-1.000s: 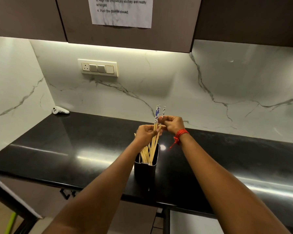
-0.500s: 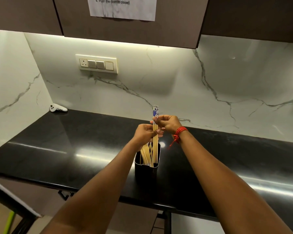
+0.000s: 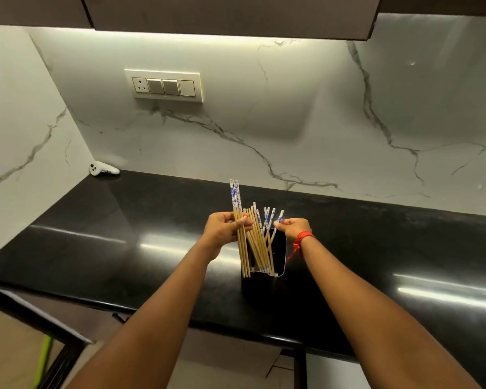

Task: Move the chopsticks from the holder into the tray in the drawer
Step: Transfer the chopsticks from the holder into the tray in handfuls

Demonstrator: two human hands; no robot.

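A black holder (image 3: 279, 249) stands on the black counter near its front edge, with several wooden chopsticks (image 3: 260, 242) leaning inside it. My left hand (image 3: 225, 228) grips a pair of chopsticks (image 3: 237, 209) with blue-and-white tops, held upright just left of the holder, their tips level with its front rim. My right hand (image 3: 292, 228) pinches the patterned top of one chopstick (image 3: 279, 216) still standing in the holder. A red thread is tied round my right wrist. The drawer and its tray are not in view.
The black counter (image 3: 124, 234) runs along a white marble wall with a switch plate (image 3: 164, 86). A white controller (image 3: 103, 169) lies in the back left corner. Dark cabinets hang overhead. Below the counter edge are a dark frame and a green rod at bottom left.
The pair both hands held over the holder is now in my left hand alone, shifted left and raised. My right hand let go and moved right onto another chopstick top. The view tilted down.
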